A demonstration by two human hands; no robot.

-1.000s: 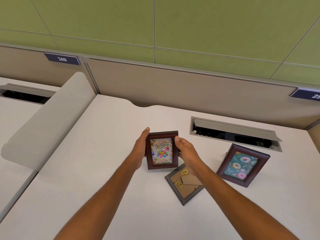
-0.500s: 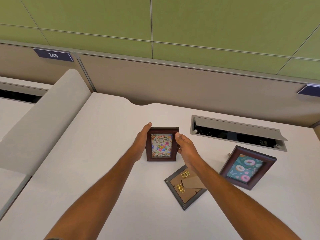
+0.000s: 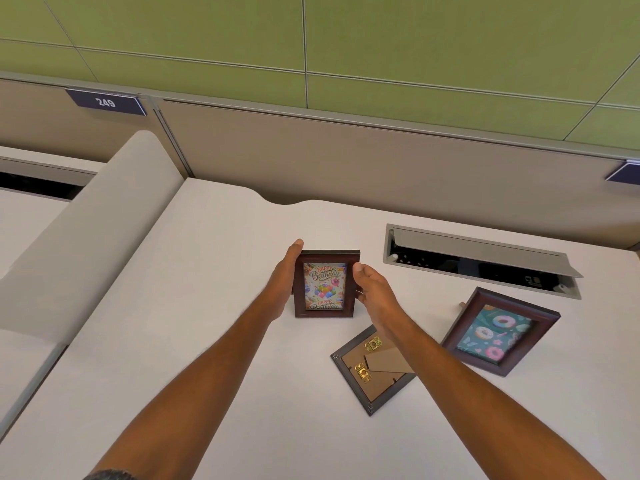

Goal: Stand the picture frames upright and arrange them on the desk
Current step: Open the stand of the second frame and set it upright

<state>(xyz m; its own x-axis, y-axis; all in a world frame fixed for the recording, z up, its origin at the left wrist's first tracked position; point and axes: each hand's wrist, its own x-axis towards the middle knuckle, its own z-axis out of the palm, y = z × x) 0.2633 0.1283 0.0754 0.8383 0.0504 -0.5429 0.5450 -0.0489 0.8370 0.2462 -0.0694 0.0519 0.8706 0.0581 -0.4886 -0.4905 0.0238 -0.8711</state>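
At the middle of the white bench (image 3: 207, 306): one birthday frame (image 3: 325, 284), dark brown wood, portrait format, standing upright with its lower edge on the bench surface and its picture side toward the camera. The print shows balloons and the words "Happy Birthday".

Left hand (image 3: 284, 282): grip closed on the frame's left edge, fingertips reaching up past the top left corner. Right hand (image 3: 375, 296): grip closed on the frame's right edge, thumb laid on the front of the right rail, fingers behind. The frame sits between the two hands, held from both sides. Both forearms bare.

Near and to the right of the held frame: one face-down frame (image 3: 372, 370), lying flat, brown backing board up, two brass clasps and a folded card stand visible; its upper right part is crossed by the right forearm.

Further right: one donut frame (image 3: 500, 332), dark brown, teal print with donuts, leaning back, apart from the other two.

Behind the donut frame: one cable hatch (image 3: 481, 259) set into the bench, grey lid raised.

Rear: beige partition with a number plate (image 3: 105, 102) reading 249, green panels above.
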